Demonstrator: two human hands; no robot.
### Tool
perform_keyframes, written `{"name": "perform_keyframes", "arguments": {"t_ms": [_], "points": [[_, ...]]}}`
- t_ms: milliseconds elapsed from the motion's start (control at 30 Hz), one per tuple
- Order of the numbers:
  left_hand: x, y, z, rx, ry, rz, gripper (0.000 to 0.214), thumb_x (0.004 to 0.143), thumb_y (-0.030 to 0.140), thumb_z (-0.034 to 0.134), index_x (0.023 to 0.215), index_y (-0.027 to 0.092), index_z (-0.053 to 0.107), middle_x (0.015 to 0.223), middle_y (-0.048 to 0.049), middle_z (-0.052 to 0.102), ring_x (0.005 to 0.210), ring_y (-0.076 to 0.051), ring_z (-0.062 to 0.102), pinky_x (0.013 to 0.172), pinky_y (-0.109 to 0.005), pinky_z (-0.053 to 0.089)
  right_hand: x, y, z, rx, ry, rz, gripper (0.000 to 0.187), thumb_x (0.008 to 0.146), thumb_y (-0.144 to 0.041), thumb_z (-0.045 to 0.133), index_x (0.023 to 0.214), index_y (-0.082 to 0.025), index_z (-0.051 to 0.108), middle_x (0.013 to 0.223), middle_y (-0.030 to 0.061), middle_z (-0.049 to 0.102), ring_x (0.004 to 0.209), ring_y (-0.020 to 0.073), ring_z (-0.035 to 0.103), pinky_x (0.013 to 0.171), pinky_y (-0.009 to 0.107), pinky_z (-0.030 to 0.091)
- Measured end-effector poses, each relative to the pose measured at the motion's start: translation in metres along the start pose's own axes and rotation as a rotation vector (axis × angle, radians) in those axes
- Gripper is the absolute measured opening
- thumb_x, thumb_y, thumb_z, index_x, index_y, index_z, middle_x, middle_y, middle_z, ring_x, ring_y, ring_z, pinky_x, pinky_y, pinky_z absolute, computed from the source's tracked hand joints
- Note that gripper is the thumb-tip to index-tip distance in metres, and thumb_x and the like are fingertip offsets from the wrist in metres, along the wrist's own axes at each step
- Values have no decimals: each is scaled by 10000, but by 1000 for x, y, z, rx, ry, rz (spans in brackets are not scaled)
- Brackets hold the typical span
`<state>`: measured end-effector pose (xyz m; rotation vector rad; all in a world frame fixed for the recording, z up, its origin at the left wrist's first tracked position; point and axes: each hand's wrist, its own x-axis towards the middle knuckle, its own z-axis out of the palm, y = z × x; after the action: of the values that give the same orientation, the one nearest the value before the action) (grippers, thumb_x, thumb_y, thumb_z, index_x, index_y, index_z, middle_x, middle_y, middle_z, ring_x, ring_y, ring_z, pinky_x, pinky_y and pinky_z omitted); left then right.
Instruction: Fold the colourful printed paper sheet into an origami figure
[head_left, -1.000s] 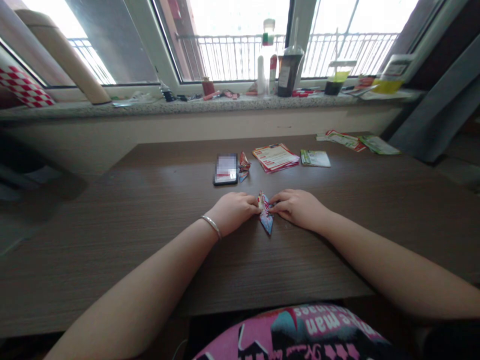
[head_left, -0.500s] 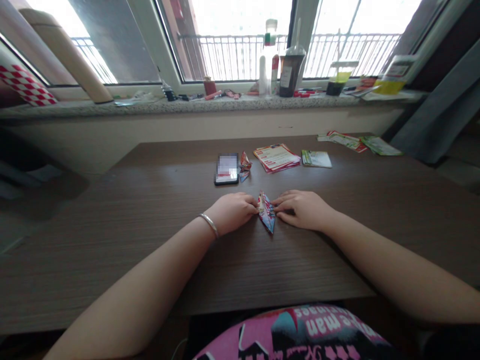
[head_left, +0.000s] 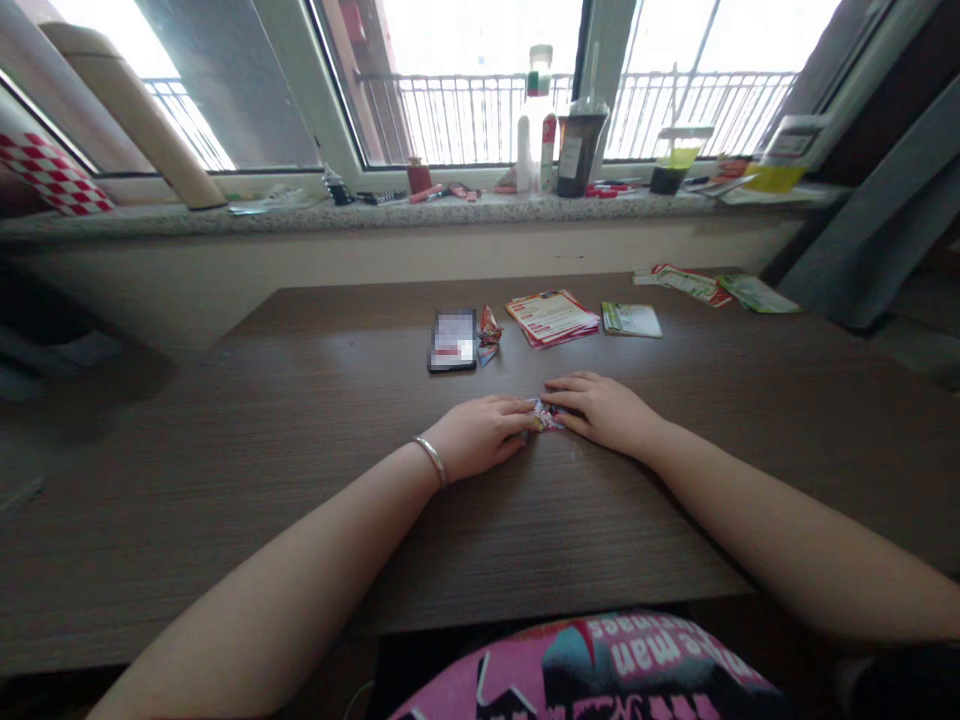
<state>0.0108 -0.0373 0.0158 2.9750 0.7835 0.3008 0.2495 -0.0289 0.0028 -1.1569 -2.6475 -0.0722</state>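
Observation:
A small folded piece of printed paper (head_left: pixel 548 416) lies on the table between my two hands, mostly covered by fingertips. My left hand (head_left: pixel 484 437), with a silver bangle at the wrist, has its fingers together over the paper's left end. From the other side, my right hand (head_left: pixel 604 410) grips the right end with thumb and fingers. Beyond them a second folded paper piece (head_left: pixel 490 335), orange and blue, stands beside a phone (head_left: pixel 452 340) with a blurred screen.
A stack of printed sheets (head_left: pixel 553 318) and a smaller card pile (head_left: pixel 631 320) lie farther back on the brown table (head_left: pixel 337 400). Loose leaflets (head_left: pixel 690 284) are at the far right. Bottles and cups, including a dark drink cup (head_left: pixel 576 150), line the stone windowsill (head_left: pixel 300 217).
The folded paper has turned from lying lengthwise to crosswise. Both hands now cover its ends, the left having moved slightly right.

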Motion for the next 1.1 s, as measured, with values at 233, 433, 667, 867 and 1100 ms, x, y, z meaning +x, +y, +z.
{"name": "perform_keyframes", "arguments": {"t_ms": [233, 433, 667, 867, 1100], "points": [[2, 3, 1, 11, 18, -86, 261, 896, 195, 504, 1134, 181, 609, 1198, -55, 631, 1095, -170, 589, 995, -305, 444, 2, -5, -5, 64, 64, -73, 214, 894, -221, 503, 988, -227, 695, 1005, 40, 693, 945, 197, 568, 864, 329, 460], [4, 6, 0, 106, -11, -204, 215, 921, 259, 482, 956, 166, 673, 987, -66, 666, 892, -180, 629, 811, -294, 508, 2, -12, -7, 34, 44, -164, 224, 886, -266, 516, 1017, -212, 690, 1007, 60, 686, 939, 205, 562, 843, 328, 451], [8, 7, -3, 223, 5, -151, 213, 915, 258, 498, 827, 140, 652, 842, -62, 630, 786, -179, 577, 751, -295, 474, 4, -19, -6, -36, 49, -176, 253, 923, -298, 466, 991, -192, 686, 954, 76, 666, 881, 196, 551, 797, 310, 434], [8, 5, -1, 210, 3, -145, 198, 930, 256, 463, 919, 156, 634, 854, -56, 617, 769, -167, 561, 735, -281, 460, 3, -23, -6, -75, 24, -203, 228, 922, -243, 456, 1016, -223, 663, 904, 53, 649, 819, 179, 534, 739, 293, 406], [8, 4, 0, 170, 21, -163, 196, 919, 296, 495, 906, 157, 634, 844, -53, 613, 779, -172, 564, 745, -286, 453, 5, -24, -5, -92, 29, -184, 222, 924, -309, 469, 956, -198, 659, 883, 56, 645, 810, 180, 537, 718, 291, 397]]}}
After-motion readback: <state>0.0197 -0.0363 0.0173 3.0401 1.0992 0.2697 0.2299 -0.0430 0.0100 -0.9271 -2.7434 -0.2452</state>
